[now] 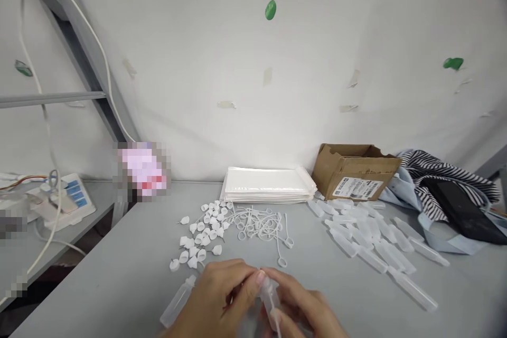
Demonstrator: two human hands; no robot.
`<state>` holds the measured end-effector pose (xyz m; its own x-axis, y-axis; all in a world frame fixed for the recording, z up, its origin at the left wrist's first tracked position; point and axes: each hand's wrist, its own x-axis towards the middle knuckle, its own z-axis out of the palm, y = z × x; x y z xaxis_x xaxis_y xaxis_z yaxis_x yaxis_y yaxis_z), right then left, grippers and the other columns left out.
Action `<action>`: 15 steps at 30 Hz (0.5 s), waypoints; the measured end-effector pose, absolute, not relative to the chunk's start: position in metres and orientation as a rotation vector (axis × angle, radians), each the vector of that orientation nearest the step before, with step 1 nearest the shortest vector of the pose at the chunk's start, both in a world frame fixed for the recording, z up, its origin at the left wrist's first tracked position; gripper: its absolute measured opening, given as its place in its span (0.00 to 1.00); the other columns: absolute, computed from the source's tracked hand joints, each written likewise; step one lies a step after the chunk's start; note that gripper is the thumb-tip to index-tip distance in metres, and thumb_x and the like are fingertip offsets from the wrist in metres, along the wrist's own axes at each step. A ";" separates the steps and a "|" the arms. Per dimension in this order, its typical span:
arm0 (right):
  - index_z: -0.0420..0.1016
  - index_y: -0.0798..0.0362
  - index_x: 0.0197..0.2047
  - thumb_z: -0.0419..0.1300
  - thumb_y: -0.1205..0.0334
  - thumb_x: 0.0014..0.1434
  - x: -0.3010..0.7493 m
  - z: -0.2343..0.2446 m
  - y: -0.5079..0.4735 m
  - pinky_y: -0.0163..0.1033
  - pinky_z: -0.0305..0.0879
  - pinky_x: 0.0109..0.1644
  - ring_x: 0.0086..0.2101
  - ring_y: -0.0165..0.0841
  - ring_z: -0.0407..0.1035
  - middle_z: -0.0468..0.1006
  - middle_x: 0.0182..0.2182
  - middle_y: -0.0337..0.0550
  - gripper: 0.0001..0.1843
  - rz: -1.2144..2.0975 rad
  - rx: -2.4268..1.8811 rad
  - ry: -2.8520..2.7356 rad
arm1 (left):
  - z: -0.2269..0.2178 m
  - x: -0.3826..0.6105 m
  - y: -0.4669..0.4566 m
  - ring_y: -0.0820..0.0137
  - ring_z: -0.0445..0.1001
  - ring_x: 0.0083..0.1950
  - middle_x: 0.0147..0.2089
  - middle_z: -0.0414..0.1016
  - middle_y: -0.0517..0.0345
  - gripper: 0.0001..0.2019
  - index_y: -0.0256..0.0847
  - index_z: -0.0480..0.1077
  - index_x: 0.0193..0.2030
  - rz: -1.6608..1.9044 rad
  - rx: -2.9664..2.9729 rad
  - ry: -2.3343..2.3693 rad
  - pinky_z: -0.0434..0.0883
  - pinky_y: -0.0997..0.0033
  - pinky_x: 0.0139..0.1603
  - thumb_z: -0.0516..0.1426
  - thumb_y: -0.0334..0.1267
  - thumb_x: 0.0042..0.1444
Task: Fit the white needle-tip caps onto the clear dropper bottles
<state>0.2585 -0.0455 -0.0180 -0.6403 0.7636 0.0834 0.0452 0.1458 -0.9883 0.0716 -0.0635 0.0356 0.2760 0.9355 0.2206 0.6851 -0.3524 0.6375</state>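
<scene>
My right hand [307,301] is wrapped round a small translucent plastic squeeze bottle [270,298]. A thin pale strip runs down the bottle's side under my right fingers. At the bottle's top end, the thumb and fingers of my left hand [219,296] are pinched together; they hide its tip. Beside my left hand lies another translucent bottle [178,302]. Just beyond it are several white needle-tip caps [204,229]. White looped ties [253,223] lie in a tangle in the middle of the table.
Several translucent bottles [370,235] are spread over the right side. At the back stand a stack of white padded envelopes [269,185] and an open cardboard box [356,169]. Striped cloth [431,166] with a black phone [465,208] lies far right; a power strip [75,198] lies left.
</scene>
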 end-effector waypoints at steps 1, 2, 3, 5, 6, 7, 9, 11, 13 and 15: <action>0.63 0.47 0.61 0.54 0.45 0.62 0.259 -0.016 -0.043 0.41 0.71 0.37 0.32 0.35 0.76 0.79 0.36 0.47 0.28 1.633 -0.738 -1.774 | 0.036 0.070 -0.063 0.73 0.69 0.25 0.23 0.72 0.61 0.20 0.41 0.70 0.27 0.844 2.113 1.477 0.65 0.75 0.28 0.44 0.41 0.66; 0.63 0.48 0.61 0.54 0.46 0.63 0.260 -0.013 -0.041 0.41 0.71 0.37 0.31 0.35 0.76 0.79 0.35 0.47 0.27 1.733 -0.694 -1.703 | 0.036 0.069 -0.064 0.72 0.70 0.27 0.27 0.75 0.60 0.16 0.42 0.72 0.32 0.901 2.095 1.484 0.67 0.75 0.29 0.46 0.40 0.65; 0.63 0.50 0.60 0.55 0.46 0.63 0.260 -0.011 -0.039 0.40 0.71 0.37 0.31 0.33 0.76 0.79 0.35 0.46 0.26 1.834 -0.643 -1.620 | 0.036 0.068 -0.064 0.72 0.72 0.29 0.32 0.77 0.59 0.12 0.43 0.72 0.38 0.966 2.087 1.479 0.69 0.75 0.31 0.49 0.40 0.63; 0.65 0.52 0.56 0.57 0.48 0.62 0.259 -0.007 -0.035 0.37 0.70 0.36 0.28 0.31 0.76 0.78 0.31 0.43 0.24 2.018 -0.544 -1.433 | 0.036 0.067 -0.066 0.69 0.74 0.36 0.42 0.77 0.58 0.11 0.45 0.70 0.48 1.061 2.122 1.451 0.72 0.74 0.36 0.54 0.38 0.59; 0.66 0.52 0.55 0.59 0.49 0.62 0.259 -0.006 -0.033 0.35 0.69 0.36 0.28 0.30 0.76 0.78 0.30 0.41 0.22 2.089 -0.510 -1.342 | 0.036 0.067 -0.067 0.68 0.74 0.41 0.46 0.77 0.57 0.13 0.46 0.69 0.50 1.068 2.165 1.432 0.73 0.73 0.40 0.56 0.38 0.57; 0.67 0.53 0.53 0.60 0.51 0.61 0.258 -0.005 -0.032 0.34 0.69 0.36 0.27 0.28 0.76 0.78 0.29 0.40 0.21 2.143 -0.482 -1.259 | 0.035 0.067 -0.068 0.66 0.74 0.45 0.49 0.76 0.57 0.16 0.47 0.68 0.51 1.052 2.217 1.416 0.73 0.71 0.44 0.58 0.37 0.56; 0.69 0.53 0.50 0.61 0.54 0.61 0.257 -0.003 -0.033 0.33 0.67 0.38 0.30 0.28 0.76 0.78 0.30 0.41 0.17 2.211 -0.446 -1.125 | 0.031 0.067 -0.069 0.62 0.72 0.53 0.53 0.74 0.55 0.22 0.46 0.65 0.54 1.006 2.312 1.384 0.72 0.68 0.51 0.62 0.39 0.53; 0.69 0.54 0.48 0.61 0.56 0.61 0.257 0.000 -0.035 0.33 0.66 0.41 0.34 0.28 0.75 0.79 0.32 0.43 0.15 2.232 -0.427 -1.049 | 0.025 0.067 -0.070 0.59 0.69 0.57 0.55 0.73 0.53 0.28 0.46 0.61 0.57 0.975 2.384 1.350 0.70 0.64 0.55 0.64 0.42 0.51; 0.69 0.55 0.47 0.61 0.56 0.61 0.257 0.003 -0.037 0.35 0.64 0.43 0.36 0.30 0.75 0.79 0.32 0.44 0.14 2.239 -0.418 -1.024 | 0.018 0.067 -0.070 0.57 0.68 0.58 0.57 0.71 0.51 0.32 0.46 0.57 0.60 0.951 2.421 1.328 0.70 0.61 0.56 0.65 0.43 0.51; 0.69 0.56 0.47 0.61 0.56 0.61 0.256 0.007 -0.039 0.36 0.64 0.45 0.38 0.32 0.75 0.79 0.31 0.45 0.15 2.239 -0.421 -1.027 | 0.012 0.067 -0.069 0.56 0.68 0.58 0.57 0.69 0.50 0.33 0.48 0.53 0.61 0.942 2.430 1.329 0.70 0.59 0.56 0.64 0.40 0.52</action>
<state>0.2562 -0.0391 0.0066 -0.7495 0.6616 -0.0256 -0.4122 -0.4964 -0.7640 0.0669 -0.0695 0.0119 0.3870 0.8149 0.4314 0.6769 -0.5688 0.4672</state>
